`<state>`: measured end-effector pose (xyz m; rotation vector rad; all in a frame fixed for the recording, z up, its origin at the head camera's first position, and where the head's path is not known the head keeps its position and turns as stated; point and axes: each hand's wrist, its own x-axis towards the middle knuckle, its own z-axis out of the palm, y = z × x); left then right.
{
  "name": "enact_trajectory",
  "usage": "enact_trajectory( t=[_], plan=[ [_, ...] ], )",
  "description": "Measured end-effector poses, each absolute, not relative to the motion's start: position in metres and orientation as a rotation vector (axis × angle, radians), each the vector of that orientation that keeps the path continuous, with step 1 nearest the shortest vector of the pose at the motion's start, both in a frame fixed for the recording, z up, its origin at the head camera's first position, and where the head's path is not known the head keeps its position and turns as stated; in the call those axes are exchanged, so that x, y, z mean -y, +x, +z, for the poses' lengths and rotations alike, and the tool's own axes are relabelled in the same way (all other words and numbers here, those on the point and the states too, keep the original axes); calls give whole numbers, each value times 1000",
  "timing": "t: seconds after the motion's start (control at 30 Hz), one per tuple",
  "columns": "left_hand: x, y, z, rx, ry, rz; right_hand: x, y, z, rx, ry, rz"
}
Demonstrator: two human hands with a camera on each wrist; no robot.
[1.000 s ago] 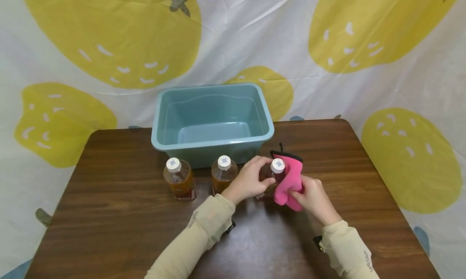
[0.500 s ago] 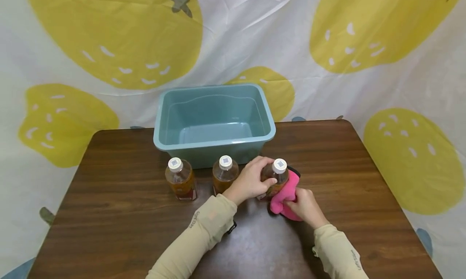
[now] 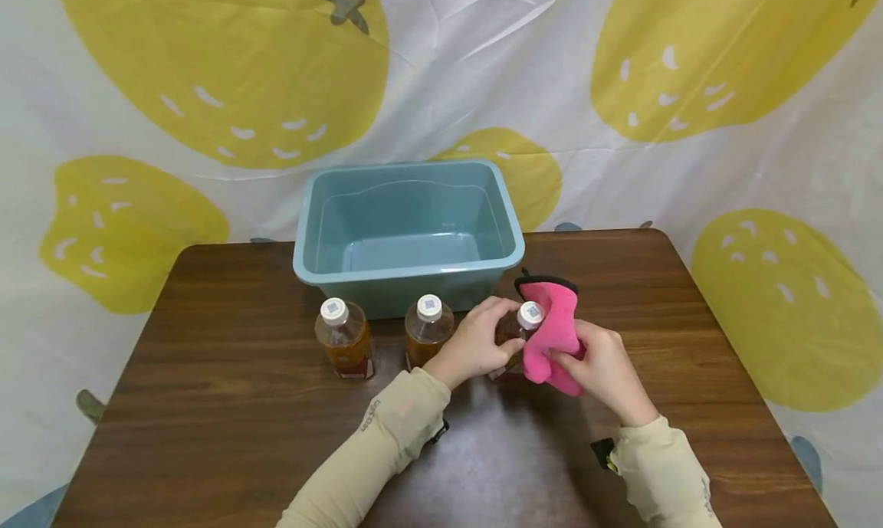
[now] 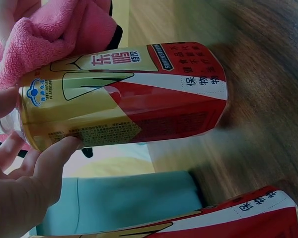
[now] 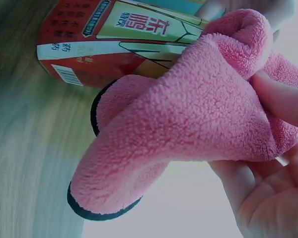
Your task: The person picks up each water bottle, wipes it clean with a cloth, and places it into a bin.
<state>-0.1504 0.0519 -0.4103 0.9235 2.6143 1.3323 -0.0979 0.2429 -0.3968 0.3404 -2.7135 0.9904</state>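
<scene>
Upright on the table (image 3: 241,436) stands a drink bottle (image 4: 124,99) with a white cap and a red-and-gold label. My left hand (image 3: 478,338) grips it near the top, thumb and fingers on opposite sides. In my right hand (image 3: 607,363) a pink cloth (image 5: 198,104) with black edging is pinched and bunched. The cloth lies against the right side of the bottle's upper part and hides some of it in the head view. Left of my left hand is a second bottle (image 3: 428,329), partly covered by that hand. A third bottle (image 3: 347,340) stands farther left.
Behind the bottles is a blue-green plastic tub (image 3: 407,275) with nothing inside. A white curtain (image 3: 476,76) with yellow fruit prints hangs along the table's back and sides.
My right hand went down along the bottle's right side with the cloth, then came back up and slightly right. The left hand keeps its grip; the bottles stay in place.
</scene>
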Motion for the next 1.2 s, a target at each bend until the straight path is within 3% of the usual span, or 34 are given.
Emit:
enact_trajectory(
  t=[0.37, 0.83, 1.2],
  plan=[
    [-50, -150, -408, -2632, 910, 1335, -244, -99, -414, 2729, 265, 1088],
    [-52, -150, -409, -2622, 916, 1351, -246, -103, -480, 2851, 195, 1026],
    [-51, -150, -410, -2627, 907, 1326, -246, -97, -462, 2824, 203, 1042]
  ],
)
